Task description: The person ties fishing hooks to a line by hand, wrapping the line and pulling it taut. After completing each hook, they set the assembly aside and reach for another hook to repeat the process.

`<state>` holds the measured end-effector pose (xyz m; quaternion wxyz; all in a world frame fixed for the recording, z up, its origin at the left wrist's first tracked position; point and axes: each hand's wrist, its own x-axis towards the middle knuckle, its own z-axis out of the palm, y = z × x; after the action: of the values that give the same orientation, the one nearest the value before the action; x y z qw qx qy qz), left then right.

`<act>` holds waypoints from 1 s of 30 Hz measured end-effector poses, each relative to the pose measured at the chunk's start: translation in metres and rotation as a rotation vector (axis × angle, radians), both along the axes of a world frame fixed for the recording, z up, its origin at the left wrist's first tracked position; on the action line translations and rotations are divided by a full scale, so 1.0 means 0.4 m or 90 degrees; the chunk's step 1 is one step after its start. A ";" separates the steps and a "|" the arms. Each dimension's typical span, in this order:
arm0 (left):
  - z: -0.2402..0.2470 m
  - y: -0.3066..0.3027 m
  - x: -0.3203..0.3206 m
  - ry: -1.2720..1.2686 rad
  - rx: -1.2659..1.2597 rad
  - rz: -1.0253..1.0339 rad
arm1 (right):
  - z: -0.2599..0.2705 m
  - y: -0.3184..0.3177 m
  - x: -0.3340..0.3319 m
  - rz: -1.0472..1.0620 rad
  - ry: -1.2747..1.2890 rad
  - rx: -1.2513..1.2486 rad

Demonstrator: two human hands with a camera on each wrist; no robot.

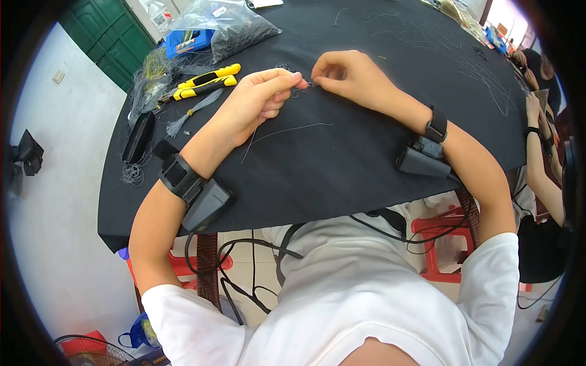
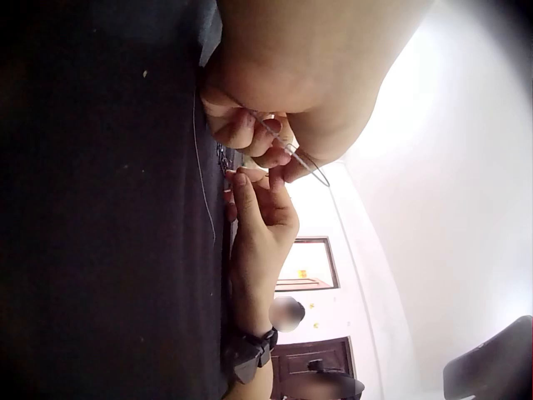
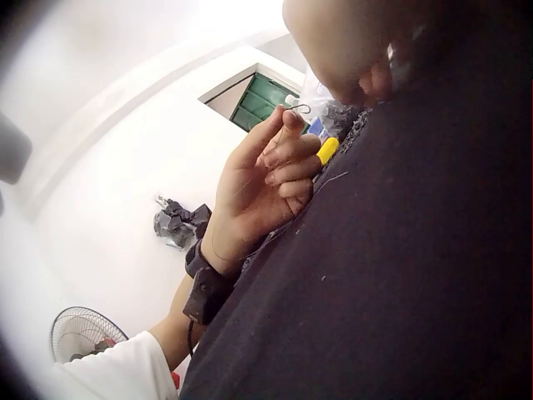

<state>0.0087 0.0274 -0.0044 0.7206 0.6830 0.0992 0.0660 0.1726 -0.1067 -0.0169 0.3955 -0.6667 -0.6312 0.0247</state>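
Note:
My left hand [image 1: 262, 97] pinches a small fish hook [image 3: 302, 108] between thumb and forefinger, its other fingers curled in. Thin fishing line [image 2: 291, 148] runs through that hand and makes a loop beside the fingers. Below the palm a loose strand [image 1: 293, 129] stretches over the black cloth. Facing it, my right hand [image 1: 354, 79] has its bent thumb and forefinger close to the left fingertips; I cannot tell what lies between them. A small cluster of grey hooks or line [image 1: 296, 93] lies on the cloth beneath the fingertips.
Yellow-and-black cutters [image 1: 207, 82], a tied bundle of line [image 1: 194, 114] and a black case [image 1: 139, 137] lie left on the black cloth [image 1: 342, 165]. Behind them are tangled line [image 1: 149, 79], a blue box [image 1: 188, 41] and a plastic bag [image 1: 235, 30]. Other people sit at right.

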 end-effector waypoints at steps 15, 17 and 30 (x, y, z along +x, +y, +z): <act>0.000 0.001 0.000 -0.003 -0.003 -0.005 | -0.011 0.000 0.006 0.052 -0.026 -0.007; 0.001 -0.002 -0.001 -0.011 -0.016 0.019 | -0.008 0.001 0.004 0.069 -0.021 0.004; -0.006 -0.007 0.001 -0.079 0.094 0.125 | 0.020 -0.030 -0.031 0.058 0.103 0.093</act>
<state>0.0091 0.0246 -0.0068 0.6634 0.7157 0.1155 0.1854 0.1600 -0.1189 -0.0091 0.4912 -0.6025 -0.6271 0.0503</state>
